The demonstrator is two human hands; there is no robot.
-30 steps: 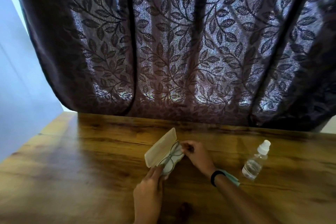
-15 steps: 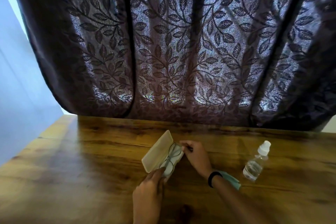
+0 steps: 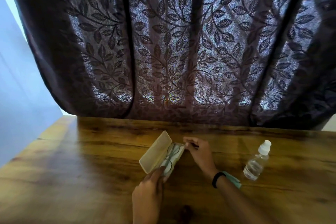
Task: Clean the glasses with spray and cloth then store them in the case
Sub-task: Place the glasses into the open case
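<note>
Step in hand: storage, the last part of the task; cleaning judged complete, since the spray bottle (image 3: 256, 162) stands upright and unattended toward the right edge of the counter (image 3: 72, 169), well apart from the work, and the teal cloth (image 3: 234, 181) lies beside it, partly under the right wrist. The case (image 3: 156, 152) lies open about midway along the counter, nearer its front edge than the back, lid raised on the left side; the glasses (image 3: 172, 152) lie folded inside the tray, lenses visible, apparently seated along its length. Left grip (image 3: 147, 194): closed on the case's near end, thumb and fingers holding it steady. Right grip (image 3: 200, 152): fingers curled, pinching what appears to be the far end of the glasses at the tray's far corner; the exact contact is too small to confirm. Next move, in my judgement: release the pinch, check no temple tip rides above the rim, then bring the lid over and press it down while the left grip holds the case against sliding. Risk noted: a proud temple would be caught by the lid.
</note>
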